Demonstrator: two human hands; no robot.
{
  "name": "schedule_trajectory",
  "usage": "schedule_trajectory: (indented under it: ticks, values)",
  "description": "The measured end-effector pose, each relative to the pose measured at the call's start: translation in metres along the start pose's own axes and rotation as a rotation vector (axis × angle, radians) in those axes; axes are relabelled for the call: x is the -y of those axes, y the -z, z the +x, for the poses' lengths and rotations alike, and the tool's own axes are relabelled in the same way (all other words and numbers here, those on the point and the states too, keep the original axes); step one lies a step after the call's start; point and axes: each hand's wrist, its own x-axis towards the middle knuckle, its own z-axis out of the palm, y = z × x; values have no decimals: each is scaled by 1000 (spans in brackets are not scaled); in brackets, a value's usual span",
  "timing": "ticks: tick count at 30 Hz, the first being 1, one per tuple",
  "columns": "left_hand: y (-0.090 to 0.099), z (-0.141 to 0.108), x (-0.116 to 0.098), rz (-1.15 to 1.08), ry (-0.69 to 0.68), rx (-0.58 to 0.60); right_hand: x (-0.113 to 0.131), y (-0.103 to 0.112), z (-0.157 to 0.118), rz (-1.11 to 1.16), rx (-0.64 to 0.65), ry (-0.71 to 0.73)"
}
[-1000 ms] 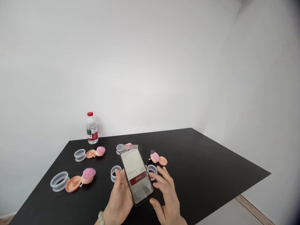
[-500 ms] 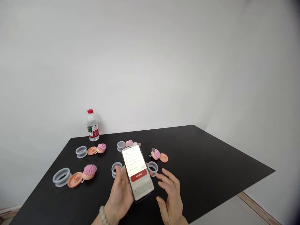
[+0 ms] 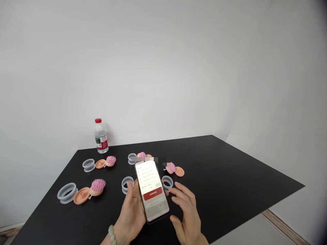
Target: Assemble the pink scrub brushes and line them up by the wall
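Observation:
A smartphone [image 3: 152,192] with a lit screen and a red button on it rests in my left hand [image 3: 133,211], its fingers wrapped behind and its thumb along the left edge. To the right of the phone, my right hand [image 3: 186,212] hangs with fingers bent and apart, holding nothing. Just beyond its fingertips lies a translucent grey ring [image 3: 167,182]. Another grey ring [image 3: 127,184] sits beside my left thumb. Part of an orange piece is hidden behind the phone.
On the black table [image 3: 217,170] lie several sets of grey rings [image 3: 67,193], orange discs [image 3: 82,195] and pink-bristled brush heads [image 3: 97,186]. A red-capped water bottle [image 3: 101,137] stands at the back left against the white wall [image 3: 163,68].
The phone has shifted slightly right and down in view, still in my left hand. My right hand has barely moved.

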Motion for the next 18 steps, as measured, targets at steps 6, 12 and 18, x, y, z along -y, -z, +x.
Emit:
schedule_trajectory:
  ticks: [6,12,18]
  values:
    - [2,0,-1,20,10,-12,-7,-3,18,0,82,19]
    - [0,-3,0,14,11,33,-7,-11,28,-1,118,29]
    - [0,-2,1,10,7,30,-6,-14,30,-16,124,51]
